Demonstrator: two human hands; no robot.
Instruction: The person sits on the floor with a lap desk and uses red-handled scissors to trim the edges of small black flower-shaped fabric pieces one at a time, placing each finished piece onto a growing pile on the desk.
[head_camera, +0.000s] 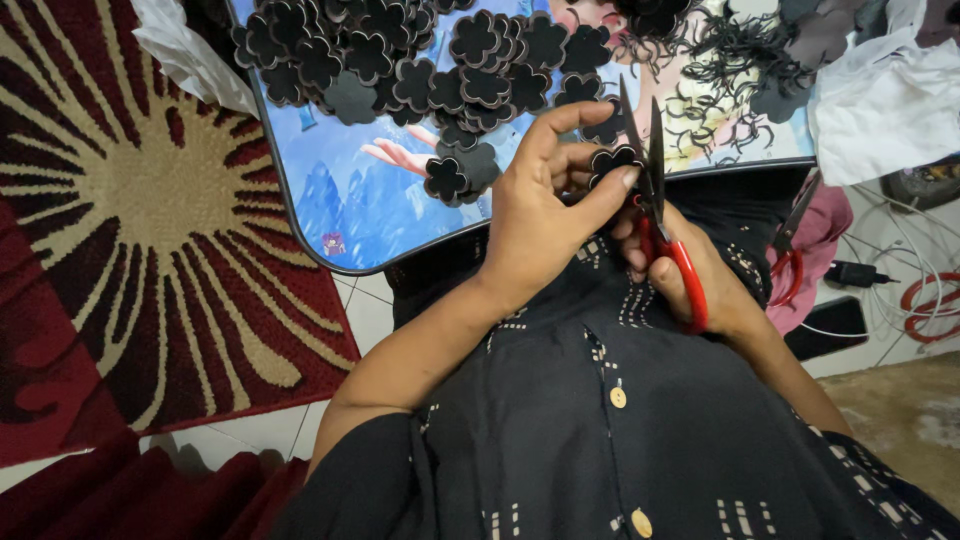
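— Left hand (545, 215) pinches what?
— One little black flower shape (612, 160), dark with a reddish edge, just above the lap.
— And the right hand (690, 275)?
— It grips red-handled scissors (655, 190), blades touching the flower.

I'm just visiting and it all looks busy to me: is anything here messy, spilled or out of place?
Mostly tidy work. The left hand holds a dark flower cutout at the red-handled scissors in the right hand. Thin curly offcuts lie strewn over the tray, and a second pair of scissors lies off to the side.
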